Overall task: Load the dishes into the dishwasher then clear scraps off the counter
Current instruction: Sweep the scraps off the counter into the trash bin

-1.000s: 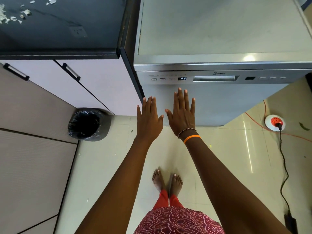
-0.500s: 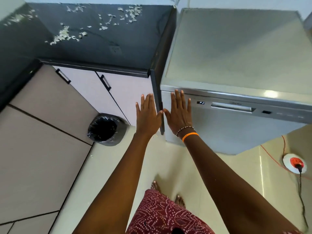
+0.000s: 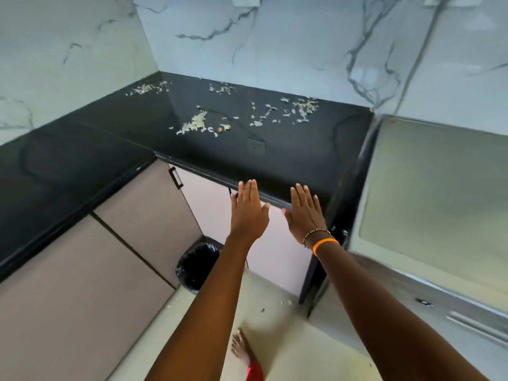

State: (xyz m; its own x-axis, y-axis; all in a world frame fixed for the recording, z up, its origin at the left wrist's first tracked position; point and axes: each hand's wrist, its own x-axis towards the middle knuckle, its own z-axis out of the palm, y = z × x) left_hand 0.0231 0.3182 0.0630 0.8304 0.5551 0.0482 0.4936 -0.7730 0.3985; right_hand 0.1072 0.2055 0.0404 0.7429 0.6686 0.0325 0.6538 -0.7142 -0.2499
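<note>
Black counter (image 3: 288, 158) — scraps (image 3: 195, 123) scattered toward its back edge, marble walls behind. Left hand (image 3: 248, 213) and right hand (image 3: 306, 214) flat, fingers straight, empty — dishwasher (image 3: 434, 193) alongside.

Pale scraps (image 3: 248, 116) lie scattered across the black counter (image 3: 288, 158), beside the shut dishwasher (image 3: 439, 215)

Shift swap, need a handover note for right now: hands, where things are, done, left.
Left hand and right hand: both open, flat, empty, held out near the counter's front edge.
Scraps lie scattered on the black counter, toward the back wall.
Dishwasher at right, door closed; no dishes in view.
Black-lined bin on the floor below the cabinets.
Done: loading appears finished, can't confirm inside.
Left: clear the scraps, probably into the bin.
</note>
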